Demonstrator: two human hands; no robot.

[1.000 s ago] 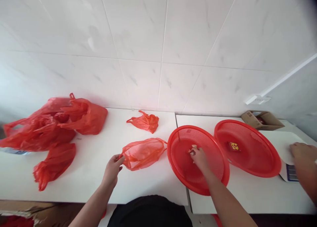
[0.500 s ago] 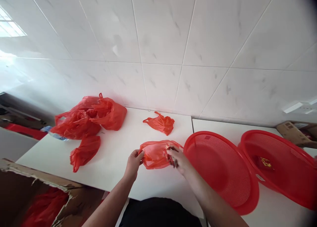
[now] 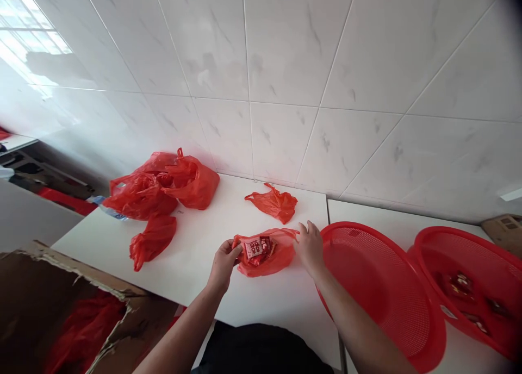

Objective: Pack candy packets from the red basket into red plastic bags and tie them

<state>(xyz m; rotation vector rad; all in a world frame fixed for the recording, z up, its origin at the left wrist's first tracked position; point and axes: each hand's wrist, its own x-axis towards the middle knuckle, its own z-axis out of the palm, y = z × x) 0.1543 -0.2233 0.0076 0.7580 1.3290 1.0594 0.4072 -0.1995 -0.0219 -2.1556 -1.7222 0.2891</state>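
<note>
A thin red plastic bag (image 3: 273, 266) lies spread on the white table in front of me, its mouth facing up. Several small red and pink printed packets (image 3: 255, 248) rest inside it. My left hand (image 3: 223, 262) pinches the bag's left edge between thumb and fingers. At the bag's right corner is my right hand (image 3: 310, 249), fingers partly extended, seemingly gripping the stretched rim. Just beyond sits a smaller crumpled red bag (image 3: 277, 204).
Filled red bags (image 3: 196, 181) cluster at the back left of the table (image 3: 204, 238). A large red basket (image 3: 371, 292) stands at right; a second red basket (image 3: 489, 254) beside it holds several packets. A torn cardboard box (image 3: 24, 287) containing red plastic occupies the lower left.
My right hand has let go of the packets, which now lie in the bag, and moved up and right to the bag's corner. The view has shifted left.
</note>
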